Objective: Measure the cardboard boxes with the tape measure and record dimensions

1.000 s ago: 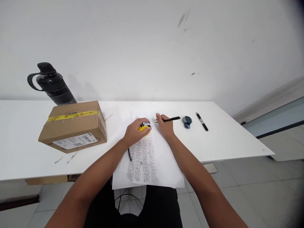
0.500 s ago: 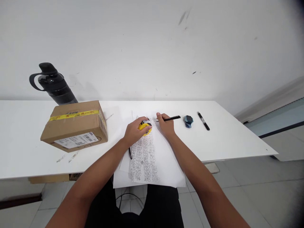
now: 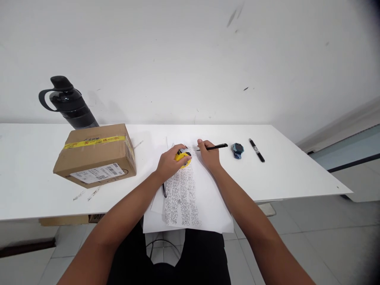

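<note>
My left hand (image 3: 170,161) is closed around a yellow and black tape measure (image 3: 184,162), which rests on the upper part of the paper sheets (image 3: 212,211). A black wrist strap hangs out below that hand. In my right hand (image 3: 210,155) a black pen (image 3: 218,147) is gripped, its tip low over the sheet just right of the tape measure; whether it touches the paper I cannot tell. Dense columns of dark handwriting run down the left half of the top sheet, and the lower edge of the stack overhangs the table.
At the left stands a taped cardboard box (image 3: 95,158), with a black bottle (image 3: 73,105) behind it. To the right of my right hand lie a blue-green watch (image 3: 238,150) and a second pen (image 3: 257,150). The white table (image 3: 285,170) meets the wall at the back.
The whole view has shifted slightly, so everything sits a little further right and higher. Both hands keep their holds, with no clear movement over the paper.
</note>
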### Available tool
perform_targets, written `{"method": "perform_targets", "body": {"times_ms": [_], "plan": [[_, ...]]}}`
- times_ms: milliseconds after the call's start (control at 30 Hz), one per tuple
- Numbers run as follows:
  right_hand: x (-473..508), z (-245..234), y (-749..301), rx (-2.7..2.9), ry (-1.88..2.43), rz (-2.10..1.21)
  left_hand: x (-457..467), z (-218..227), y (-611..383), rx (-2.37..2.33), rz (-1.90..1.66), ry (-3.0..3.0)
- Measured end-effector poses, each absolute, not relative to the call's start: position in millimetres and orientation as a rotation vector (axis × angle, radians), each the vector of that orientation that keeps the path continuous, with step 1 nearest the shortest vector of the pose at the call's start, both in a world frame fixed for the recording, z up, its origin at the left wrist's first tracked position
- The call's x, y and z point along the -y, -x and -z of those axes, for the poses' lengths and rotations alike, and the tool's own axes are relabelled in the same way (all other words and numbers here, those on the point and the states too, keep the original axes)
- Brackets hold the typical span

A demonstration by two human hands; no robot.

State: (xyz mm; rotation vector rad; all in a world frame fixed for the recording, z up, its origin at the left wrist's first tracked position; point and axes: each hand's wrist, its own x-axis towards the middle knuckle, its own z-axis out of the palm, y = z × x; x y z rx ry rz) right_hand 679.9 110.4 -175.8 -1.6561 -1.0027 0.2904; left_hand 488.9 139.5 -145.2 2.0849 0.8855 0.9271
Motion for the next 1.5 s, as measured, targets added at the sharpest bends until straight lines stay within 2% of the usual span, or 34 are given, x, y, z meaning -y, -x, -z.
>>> {"method": "perform_targets", "body": {"times_ms": [1200, 1500], "plan": [[-109, 175, -682, 1.025, 1.735, -0.27, -139, 144, -487, -0.867, -0.946, -2.087], [-116, 190, -692, 1.491, 1.967, 0.137, -140, 147, -485, -0.921, -0.984, -2.033]]}}
